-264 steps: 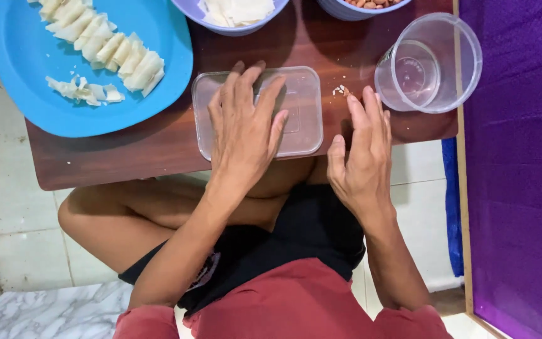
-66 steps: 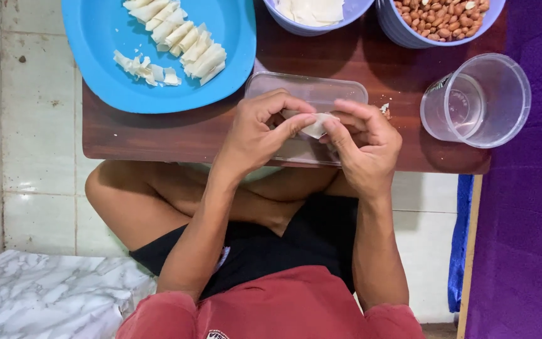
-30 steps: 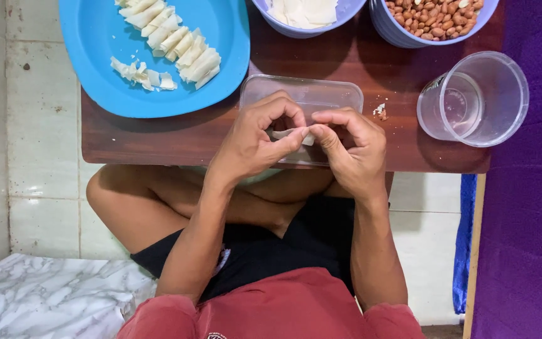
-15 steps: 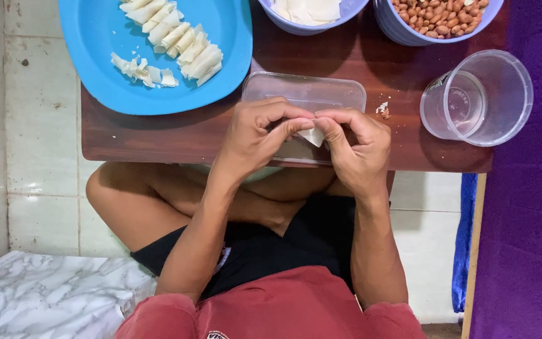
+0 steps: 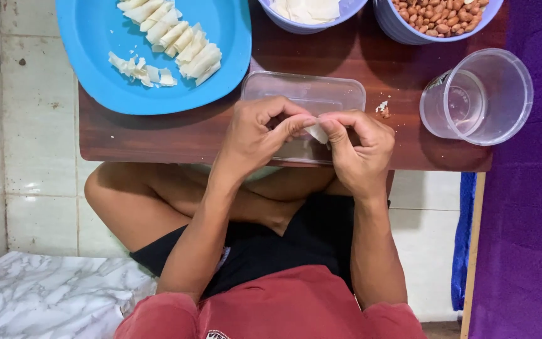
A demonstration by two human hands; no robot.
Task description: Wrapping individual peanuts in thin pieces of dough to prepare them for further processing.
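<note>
In the head view, the left hand and the right hand meet over a clear plastic container on the brown desk. Both hands are curled and pinch a small white wrapper piece between the fingertips; most of this piece is hidden by the fingers, so its shape is hard to tell. The near part of the container is covered by the hands. A blue plate with white rolled pieces is cut off at the top edge. Two bowls are also cut off there: one with white sheets, one with peanuts. A clear plastic cup lies on its side near the right hand.
</note>
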